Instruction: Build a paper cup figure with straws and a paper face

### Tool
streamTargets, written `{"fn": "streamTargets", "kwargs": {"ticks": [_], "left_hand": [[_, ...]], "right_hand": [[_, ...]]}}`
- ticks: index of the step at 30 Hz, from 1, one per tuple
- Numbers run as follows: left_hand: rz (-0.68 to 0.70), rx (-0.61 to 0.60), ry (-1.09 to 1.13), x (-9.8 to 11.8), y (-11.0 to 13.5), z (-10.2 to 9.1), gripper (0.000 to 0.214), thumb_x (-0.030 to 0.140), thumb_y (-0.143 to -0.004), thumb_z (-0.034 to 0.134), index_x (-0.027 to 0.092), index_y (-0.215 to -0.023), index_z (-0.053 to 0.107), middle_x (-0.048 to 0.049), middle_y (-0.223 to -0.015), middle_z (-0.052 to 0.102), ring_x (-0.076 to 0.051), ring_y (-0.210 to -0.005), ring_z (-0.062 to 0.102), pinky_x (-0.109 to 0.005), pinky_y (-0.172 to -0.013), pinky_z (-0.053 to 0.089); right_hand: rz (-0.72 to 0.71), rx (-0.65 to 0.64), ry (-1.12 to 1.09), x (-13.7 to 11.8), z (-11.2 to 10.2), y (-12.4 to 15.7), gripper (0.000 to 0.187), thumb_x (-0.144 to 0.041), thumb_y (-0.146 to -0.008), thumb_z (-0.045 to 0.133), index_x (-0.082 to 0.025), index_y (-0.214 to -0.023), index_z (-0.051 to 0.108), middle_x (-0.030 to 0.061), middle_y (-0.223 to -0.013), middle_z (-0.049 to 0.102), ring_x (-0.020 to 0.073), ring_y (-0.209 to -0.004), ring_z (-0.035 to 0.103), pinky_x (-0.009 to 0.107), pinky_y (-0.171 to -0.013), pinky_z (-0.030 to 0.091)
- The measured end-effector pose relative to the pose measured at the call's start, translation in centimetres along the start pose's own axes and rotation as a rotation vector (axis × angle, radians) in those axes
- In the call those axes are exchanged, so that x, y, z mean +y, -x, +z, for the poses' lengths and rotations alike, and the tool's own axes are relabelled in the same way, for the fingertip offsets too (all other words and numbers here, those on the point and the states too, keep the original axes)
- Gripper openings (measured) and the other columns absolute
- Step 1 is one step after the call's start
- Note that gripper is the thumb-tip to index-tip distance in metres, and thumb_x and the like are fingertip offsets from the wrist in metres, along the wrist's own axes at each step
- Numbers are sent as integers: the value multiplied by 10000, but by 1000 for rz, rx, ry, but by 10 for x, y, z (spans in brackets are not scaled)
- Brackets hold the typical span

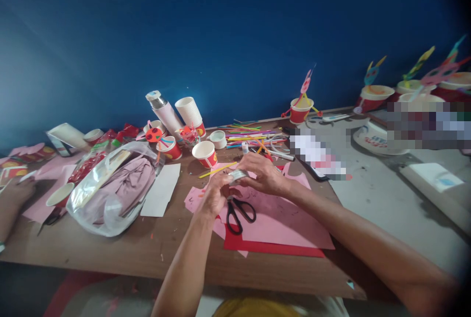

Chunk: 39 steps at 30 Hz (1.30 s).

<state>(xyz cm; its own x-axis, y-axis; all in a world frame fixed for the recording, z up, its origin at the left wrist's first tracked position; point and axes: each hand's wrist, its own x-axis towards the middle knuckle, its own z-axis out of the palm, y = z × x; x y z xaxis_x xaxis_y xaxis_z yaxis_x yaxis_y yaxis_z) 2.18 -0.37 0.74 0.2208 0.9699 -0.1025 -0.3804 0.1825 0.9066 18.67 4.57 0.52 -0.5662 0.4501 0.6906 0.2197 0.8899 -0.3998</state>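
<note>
My left hand (217, 192) and my right hand (263, 173) meet over the pink paper (290, 219). Between their fingers is a small whitish, shiny piece (238, 175) that looks like a roll of tape, and both hands grip it. Just below lie scissors (239, 213) with black handles, their blades hidden under my hands. Red paper (272, 247) shows beneath the pink sheet. A yellow stick (217, 170) is close to my left fingers, and a small white bottle (245, 147) stands behind my right hand.
Behind are a red paper cup (204, 154), a white cup (218, 139), colourful pipe cleaners (246, 135), stacked cups (190, 111) and a pink thermos (165, 116). Left sit a clear plastic bag (114, 209) and another person's hand (16, 199). A phone (314, 155) lies right.
</note>
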Motion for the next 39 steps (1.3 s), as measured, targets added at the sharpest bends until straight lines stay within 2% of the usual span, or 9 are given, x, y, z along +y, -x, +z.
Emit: {"fn": "streamTargets", "kwargs": {"ticks": [5,11,15,18,24,29,34,39], "left_hand": [[-8,72,-144,-4,0,-1,129,257,-683,603,146,-744,579,-7,-675,599,-116,-575,562,-209,-483,414],[7,-39,144,-4,-3,0,107,211,-640,518,138,-708,554,-19,-653,579,-144,-567,553,-278,-508,461],[11,-84,183,-1,-2,0,138,196,-616,519,130,-728,563,-42,-704,605,-151,-600,554,-308,-543,483],[4,-68,140,0,-1,0,132,195,-609,538,135,-724,562,-41,-699,607,-155,-614,558,-300,-535,483],[20,49,-94,-2,0,-2,94,234,-666,576,157,-718,565,0,-674,578,-119,-585,542,-222,-483,435],[-31,32,-238,-3,1,-5,122,271,-699,548,157,-740,562,1,-614,589,-109,-516,544,-208,-471,377],[-37,-18,-136,-4,-1,-5,114,235,-661,504,140,-704,553,-16,-586,589,-129,-496,554,-236,-489,399],[-43,-106,87,-2,-2,-2,136,202,-590,482,133,-690,542,-41,-628,593,-151,-534,562,-247,-467,413]], "right_hand": [[-55,-37,82,0,2,0,182,-316,-849,516,-156,-820,598,66,-760,573,175,-749,490,322,-689,396],[64,63,-69,-4,7,1,218,-367,-803,578,-153,-845,575,64,-767,578,175,-732,492,321,-671,407],[54,146,-159,-3,10,2,183,-333,-791,604,-165,-858,575,55,-782,582,167,-731,495,317,-669,412],[22,138,-139,-1,8,3,191,-317,-785,617,-171,-905,589,44,-761,578,163,-720,489,315,-668,404],[-46,37,-17,1,1,2,190,-327,-803,590,-157,-884,612,55,-771,579,169,-750,493,323,-698,398],[-63,-22,86,0,0,1,156,-306,-814,569,-160,-840,619,55,-753,575,169,-745,489,317,-692,386],[-41,-33,46,-4,1,-1,219,-368,-813,566,-156,-837,615,59,-749,579,172,-738,496,322,-697,390],[56,53,-135,-6,3,-1,242,-386,-794,587,-153,-858,600,57,-759,586,168,-722,509,307,-668,409]]}}
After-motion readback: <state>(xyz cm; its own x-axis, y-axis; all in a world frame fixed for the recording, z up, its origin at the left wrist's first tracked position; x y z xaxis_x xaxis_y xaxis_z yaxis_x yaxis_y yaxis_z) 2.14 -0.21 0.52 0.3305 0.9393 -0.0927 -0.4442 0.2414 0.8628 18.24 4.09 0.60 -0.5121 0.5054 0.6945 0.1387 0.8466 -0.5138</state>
